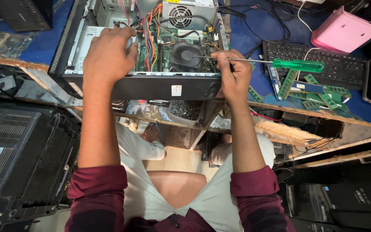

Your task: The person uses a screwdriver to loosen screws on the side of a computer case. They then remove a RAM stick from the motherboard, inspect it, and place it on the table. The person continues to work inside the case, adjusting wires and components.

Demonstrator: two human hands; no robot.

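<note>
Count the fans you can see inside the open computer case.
2: a black cooler fan on the board beside the screwdriver tip, and a grilled fan on the grey power supply. Others may be hidden.
</note>
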